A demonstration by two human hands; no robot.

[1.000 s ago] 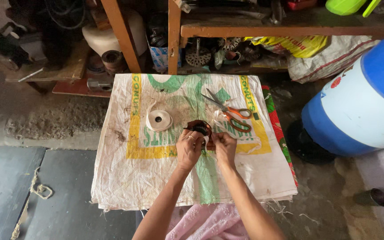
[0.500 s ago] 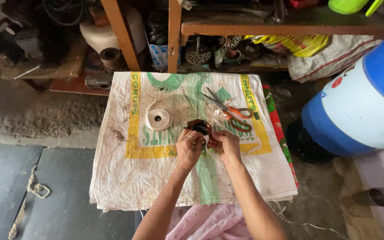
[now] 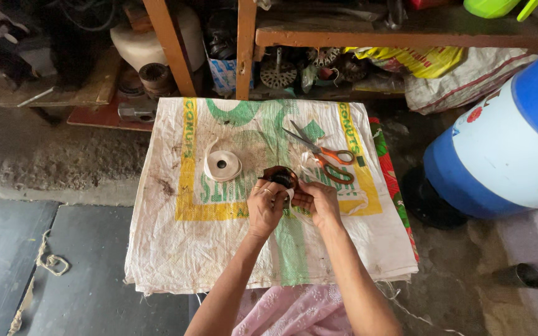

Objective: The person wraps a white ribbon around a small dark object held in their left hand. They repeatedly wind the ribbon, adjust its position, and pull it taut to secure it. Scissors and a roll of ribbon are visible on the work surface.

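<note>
dark ring coil half-hidden behind left hand & right hand, fingers pinching it, white strip barely visible

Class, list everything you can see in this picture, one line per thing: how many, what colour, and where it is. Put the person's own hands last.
sack: one, white with yellow and green print, spread flat as the work surface
tape roll: one, white, on the sack left of the hands
scissors: one pair, orange handles, on the sack above the right hand
coil: one, dark brown, round, held in both hands
drum: one, blue and white, on the floor at right
shelf: one, wooden, behind the sack, cluttered with parts
string: one piece, pale, on the floor at left
left hand: grip on the coil
right hand: grip on the coil
</note>
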